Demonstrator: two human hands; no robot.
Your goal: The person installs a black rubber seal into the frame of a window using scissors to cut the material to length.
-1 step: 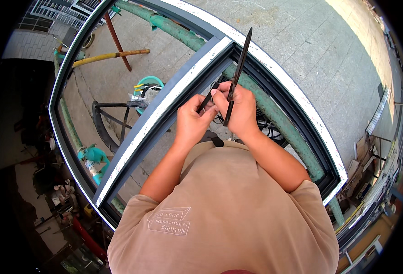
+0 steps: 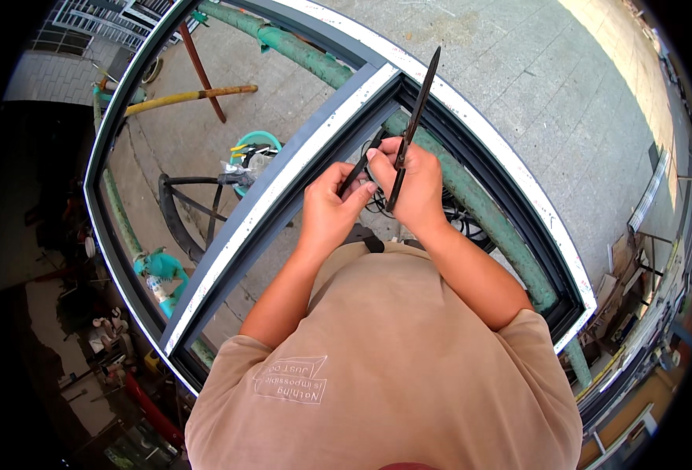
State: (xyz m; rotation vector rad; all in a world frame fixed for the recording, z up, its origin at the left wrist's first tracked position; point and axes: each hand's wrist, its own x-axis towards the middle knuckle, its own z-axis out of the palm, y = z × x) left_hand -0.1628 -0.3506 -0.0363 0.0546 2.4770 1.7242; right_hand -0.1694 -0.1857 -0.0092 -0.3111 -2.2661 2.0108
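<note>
Both my hands are close together over the near part of a grey and white window frame (image 2: 279, 188). My left hand (image 2: 332, 205) pinches a short length of black rubber strip (image 2: 354, 177), its far end reaching to the right fingers. In my right hand (image 2: 418, 182) is a pair of dark metal scissors (image 2: 419, 106), blades together and pointing away from me, up across the frame's far rail. The right thumb and fingertips also touch the strip's far end. Much of the scissors' handle is hidden by the hand or seen edge-on.
Green pipes (image 2: 471, 182) support the frame from below. Through its openings show a turquoise bucket (image 2: 258, 141) of tools, a coil of black strip (image 2: 465, 224), a black curved bar (image 2: 175, 215) and a yellow pole (image 2: 193, 97). Clutter lines the left and right edges.
The scissors have shifted slightly to the right with my right hand. The strip's far end has moved a little away and right. My left hand is almost still.
</note>
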